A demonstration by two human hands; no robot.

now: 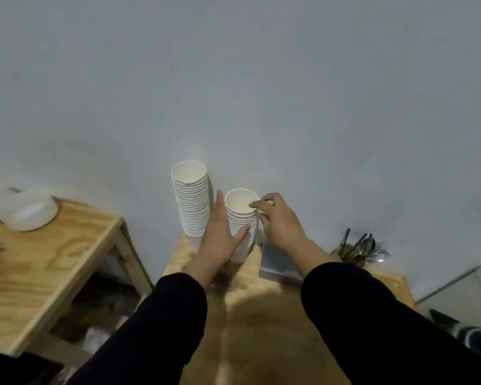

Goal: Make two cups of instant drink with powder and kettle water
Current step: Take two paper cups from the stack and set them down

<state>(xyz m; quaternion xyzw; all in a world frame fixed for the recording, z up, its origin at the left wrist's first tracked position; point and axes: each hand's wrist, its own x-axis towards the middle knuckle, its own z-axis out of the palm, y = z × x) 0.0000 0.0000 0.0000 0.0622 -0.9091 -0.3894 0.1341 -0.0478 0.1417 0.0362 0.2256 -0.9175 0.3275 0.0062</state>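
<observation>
1. White paper cups stand in two stacks at the centre of the frame, on a plywood table (261, 315) against the grey wall: a tall stack (191, 201) and, just right of it, a short stack (240, 226).
2. The left hand (220, 234) holds the short stack's side, fingers straight between the two stacks and thumb across the front.
3. The right hand (279, 220) pinches the top cup's rim with curled fingertips.
4. At right, a holder of spoons (358, 250); at upper left, a white bowl (32, 212) on another table.
</observation>
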